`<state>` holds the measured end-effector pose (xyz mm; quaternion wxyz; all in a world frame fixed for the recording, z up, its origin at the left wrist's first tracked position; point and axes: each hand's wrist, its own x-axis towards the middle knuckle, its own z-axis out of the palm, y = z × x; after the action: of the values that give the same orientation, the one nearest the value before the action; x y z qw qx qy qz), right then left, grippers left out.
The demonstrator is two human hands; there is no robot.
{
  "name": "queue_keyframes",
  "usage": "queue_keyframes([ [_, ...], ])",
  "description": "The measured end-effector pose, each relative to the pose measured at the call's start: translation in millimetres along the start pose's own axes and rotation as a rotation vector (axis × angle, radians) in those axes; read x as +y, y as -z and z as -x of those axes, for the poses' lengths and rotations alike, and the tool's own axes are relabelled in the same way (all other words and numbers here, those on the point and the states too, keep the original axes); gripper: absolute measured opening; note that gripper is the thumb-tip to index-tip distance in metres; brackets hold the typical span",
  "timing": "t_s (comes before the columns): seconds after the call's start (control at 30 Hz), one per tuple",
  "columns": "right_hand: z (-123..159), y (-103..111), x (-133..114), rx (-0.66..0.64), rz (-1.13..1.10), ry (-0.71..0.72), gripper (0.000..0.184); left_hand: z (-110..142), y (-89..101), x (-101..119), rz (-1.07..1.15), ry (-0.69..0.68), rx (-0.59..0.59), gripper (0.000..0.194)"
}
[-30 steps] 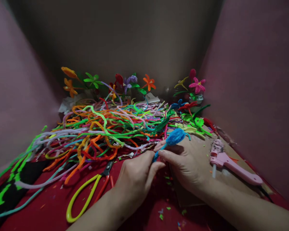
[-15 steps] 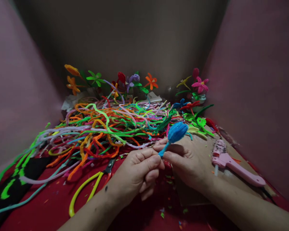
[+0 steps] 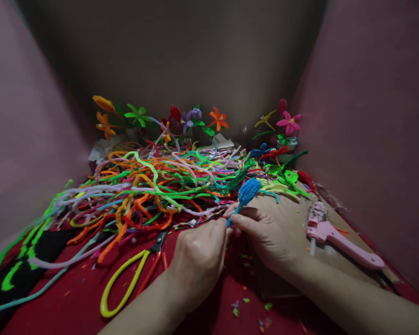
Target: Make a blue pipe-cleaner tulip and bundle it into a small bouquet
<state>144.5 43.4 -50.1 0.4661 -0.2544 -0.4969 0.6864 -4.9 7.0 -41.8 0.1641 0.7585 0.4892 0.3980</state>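
A blue pipe-cleaner flower bud [image 3: 249, 191] tilts up and to the right on a short blue stem. Thumb and fingers of my right hand [image 3: 270, 235] pinch that stem below the bud. My left hand [image 3: 200, 249] is closed at the stem's lower end, its back turned up, so its fingertips are mostly hidden. Just behind both hands spreads a big heap of coloured pipe cleaners [image 3: 157, 179]. Scissors [image 3: 125, 284] with yellow and red handles lie left of my left hand.
A pink glue gun [image 3: 342, 242] rests on a cardboard sheet [image 3: 282, 209] at the right. Finished pipe-cleaner flowers, such as a pink one [image 3: 289, 123], stand along the back. Small scraps [image 3: 235, 311] dot the red cloth [image 3: 80, 302]. Pink walls close in on both sides.
My left hand has rolled over so its back faces up, at the stem's lower end. The bud has shifted slightly left and stands more upright; my right hand keeps its pinch.
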Motion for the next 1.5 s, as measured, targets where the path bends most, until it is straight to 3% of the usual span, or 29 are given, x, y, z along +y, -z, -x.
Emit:
queue_keyframes([
  [0.07,1,1,1,-0.006,0.043,0.002,0.019,2,-0.8,-5,-0.074,-0.055,-0.011,0.019],
  [0.17,1,2,2,-0.040,0.065,0.022,0.022,-1,1.7,-3,0.034,-0.016,-0.042,0.021],
  [0.47,1,1,-2,-0.080,-0.034,0.004,0.016,-12,12.0,22,0.672,0.477,-0.128,0.024],
  [0.67,-1,-2,-10,-0.077,-0.107,-0.034,0.012,-11,10.0,19,1.081,0.726,-0.273,0.020],
  [0.87,0,-3,-8,-0.059,-0.096,-0.038,0.010,-10,10.8,9,1.310,0.723,-0.397,0.018],
  [1.07,-1,-1,-5,-0.091,-0.074,0.004,0.009,-9,10.3,9,1.422,0.691,-0.428,0.018],
  [1.23,0,0,-3,-0.115,-0.103,0.017,0.017,-9,8.4,8,1.471,0.652,-0.441,0.019],
  [1.5,2,0,-2,-0.099,-0.138,-0.014,0.013,-11,6.8,3,1.452,0.645,-0.481,0.017],
])
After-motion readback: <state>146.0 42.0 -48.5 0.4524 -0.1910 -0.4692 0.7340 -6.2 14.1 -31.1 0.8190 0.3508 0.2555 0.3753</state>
